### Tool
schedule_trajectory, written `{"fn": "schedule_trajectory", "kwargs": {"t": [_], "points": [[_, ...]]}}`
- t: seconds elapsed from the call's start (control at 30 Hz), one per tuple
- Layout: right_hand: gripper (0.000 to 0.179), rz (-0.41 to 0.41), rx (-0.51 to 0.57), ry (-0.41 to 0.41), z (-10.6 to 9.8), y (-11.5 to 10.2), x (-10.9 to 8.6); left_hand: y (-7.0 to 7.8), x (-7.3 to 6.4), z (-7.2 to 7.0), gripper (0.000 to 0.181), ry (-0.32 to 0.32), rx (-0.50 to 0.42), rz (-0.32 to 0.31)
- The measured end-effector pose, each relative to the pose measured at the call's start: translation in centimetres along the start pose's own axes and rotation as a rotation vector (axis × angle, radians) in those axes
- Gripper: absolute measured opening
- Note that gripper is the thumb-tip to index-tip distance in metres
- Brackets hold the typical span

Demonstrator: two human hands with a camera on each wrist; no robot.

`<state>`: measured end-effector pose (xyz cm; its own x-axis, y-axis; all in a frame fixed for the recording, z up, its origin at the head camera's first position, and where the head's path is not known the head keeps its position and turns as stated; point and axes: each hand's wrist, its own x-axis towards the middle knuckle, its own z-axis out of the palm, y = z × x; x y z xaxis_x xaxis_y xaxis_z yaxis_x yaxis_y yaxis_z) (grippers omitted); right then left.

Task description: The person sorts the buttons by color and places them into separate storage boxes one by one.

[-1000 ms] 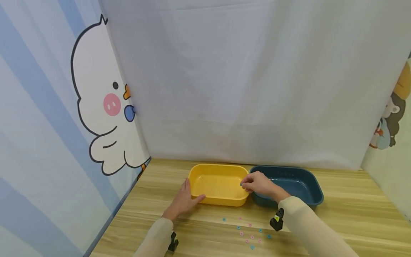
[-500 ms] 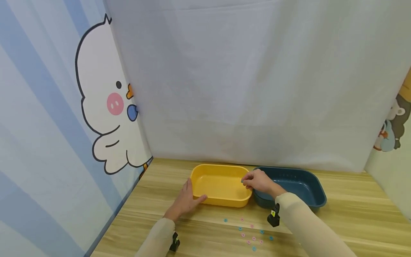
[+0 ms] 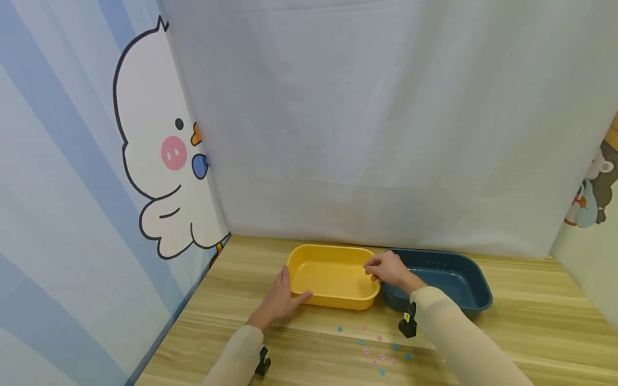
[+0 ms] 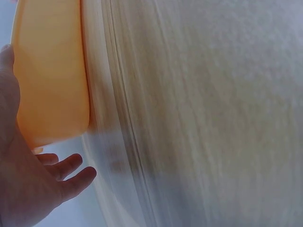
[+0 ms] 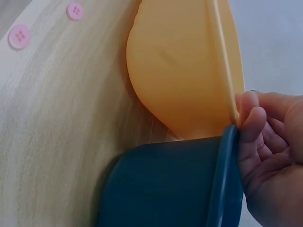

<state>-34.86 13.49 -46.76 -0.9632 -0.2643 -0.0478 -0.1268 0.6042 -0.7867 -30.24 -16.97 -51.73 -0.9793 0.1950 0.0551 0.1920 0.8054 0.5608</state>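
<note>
My right hand pinches a small blue button between thumb and fingertips, over the right end of the yellow basin. The fingers mostly hide that button. In the right wrist view, the curled fingers are right at the rims where the yellow basin and the dark blue basin meet. My left hand rests against the yellow basin's left end, its thumb stretched along the near side. Seen from the left wrist, its fingers are spread and fairly straight beside the orange-looking wall.
Several pink buttons and blue buttons lie scattered on the wooden table in front of the basins. The dark blue basin stands right of the yellow one. A pale curtain hangs behind both.
The head view has shifted slightly. My right hand, still pinching the button, has risen a little over the yellow basin's right end. My left hand keeps its place.
</note>
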Motion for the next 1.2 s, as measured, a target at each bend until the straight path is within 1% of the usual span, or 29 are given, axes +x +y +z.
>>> {"fn": "schedule_trajectory", "kwargs": {"t": [0.1,0.43,0.6,0.73,0.87,0.97,1.07,1.2], "points": [[0.021,0.005,0.018,0.012,0.1,0.1,0.1,0.0,0.0,-0.1,0.101,-0.004,-0.001,0.006],[0.026,0.008,0.069,0.002,-0.2,0.3,-0.2,0.1,0.1,0.1,0.1,-0.008,-0.005,0.007],[0.026,-0.027,0.068,-0.014,-0.5,0.3,-0.8,0.0,0.3,0.2,0.1,-0.003,-0.005,0.011],[0.026,-0.091,0.017,-0.029,-0.7,0.3,-1.4,-0.1,0.3,0.1,0.099,-0.003,-0.015,0.004],[0.024,-0.133,-0.04,-0.028,-1.1,0.3,-2.2,-0.1,0.2,0.0,0.1,-0.005,-0.015,0.004],[0.023,-0.155,-0.084,-0.023,-1.6,0.4,-2.9,-0.1,0.2,0.1,0.1,0.005,-0.019,0.02],[0.021,-0.198,-0.123,-0.026,-2.0,0.6,-3.8,-0.1,0.2,0.1,0.101,0.016,-0.013,0.043],[0.017,-0.234,-0.138,-0.054,-2.5,0.9,-5.0,-0.1,0.1,0.1,0.103,0.004,-0.006,0.039]]}}
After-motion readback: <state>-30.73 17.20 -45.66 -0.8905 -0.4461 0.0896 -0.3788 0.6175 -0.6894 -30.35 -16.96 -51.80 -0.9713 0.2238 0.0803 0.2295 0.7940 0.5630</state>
